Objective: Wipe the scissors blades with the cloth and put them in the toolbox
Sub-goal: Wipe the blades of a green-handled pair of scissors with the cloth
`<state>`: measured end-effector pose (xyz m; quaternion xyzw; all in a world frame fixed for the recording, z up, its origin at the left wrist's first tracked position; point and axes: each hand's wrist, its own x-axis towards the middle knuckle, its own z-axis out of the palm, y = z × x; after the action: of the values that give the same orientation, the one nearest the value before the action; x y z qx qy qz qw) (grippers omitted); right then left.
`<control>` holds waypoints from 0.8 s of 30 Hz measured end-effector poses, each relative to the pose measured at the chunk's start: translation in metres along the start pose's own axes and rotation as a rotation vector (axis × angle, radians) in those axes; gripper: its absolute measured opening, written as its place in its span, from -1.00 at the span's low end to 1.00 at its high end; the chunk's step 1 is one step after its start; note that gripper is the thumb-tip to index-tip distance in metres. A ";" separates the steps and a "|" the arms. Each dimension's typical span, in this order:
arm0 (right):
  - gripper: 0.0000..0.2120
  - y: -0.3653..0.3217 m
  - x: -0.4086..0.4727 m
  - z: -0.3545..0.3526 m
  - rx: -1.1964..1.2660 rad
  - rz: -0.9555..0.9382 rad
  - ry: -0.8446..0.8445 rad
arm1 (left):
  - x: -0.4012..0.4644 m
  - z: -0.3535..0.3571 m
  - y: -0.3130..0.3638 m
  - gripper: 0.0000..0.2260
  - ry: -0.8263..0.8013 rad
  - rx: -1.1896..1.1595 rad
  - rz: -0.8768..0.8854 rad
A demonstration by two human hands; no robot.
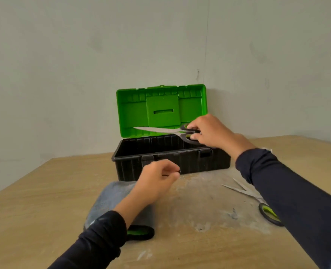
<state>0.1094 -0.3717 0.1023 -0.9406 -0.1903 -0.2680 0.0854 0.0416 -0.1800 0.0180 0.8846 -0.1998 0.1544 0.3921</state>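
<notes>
My right hand (211, 131) grips the grey-and-green handles of the steel-bladed scissors (166, 131), held level over the open black toolbox with the green lid (172, 162); blades shut, tip pointing left. Risk as I judge it: the tip catches the wall or lid going down. My left hand (156, 183) hovers loosely curled, holding nothing, above the grey cloth (110, 199) on the wooden bench (34, 220). Second, open-bladed scissors (257, 200) lie beneath my right sleeve; a careless pull-back could snag them.

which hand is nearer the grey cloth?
Left. The left hand hovers just above the grey cloth's far edge; the right hand is over the open toolbox, holding scissors.
</notes>
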 end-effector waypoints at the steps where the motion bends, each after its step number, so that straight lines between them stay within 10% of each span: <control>1: -0.67 0.006 0.005 0.003 -0.005 0.022 -0.025 | 0.001 0.007 0.001 -0.76 -0.102 0.155 0.058; 7: -0.65 0.040 0.031 0.026 0.027 0.103 -0.133 | -0.006 0.039 -0.006 -0.54 -0.348 0.419 0.161; 24: -0.78 0.088 0.084 0.100 0.012 0.145 -0.490 | -0.006 0.041 -0.019 -0.57 -0.320 0.295 0.075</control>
<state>0.2579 -0.4000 0.0577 -0.9881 -0.1391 -0.0241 0.0615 0.0504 -0.1986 -0.0229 0.9376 -0.2673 0.0542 0.2157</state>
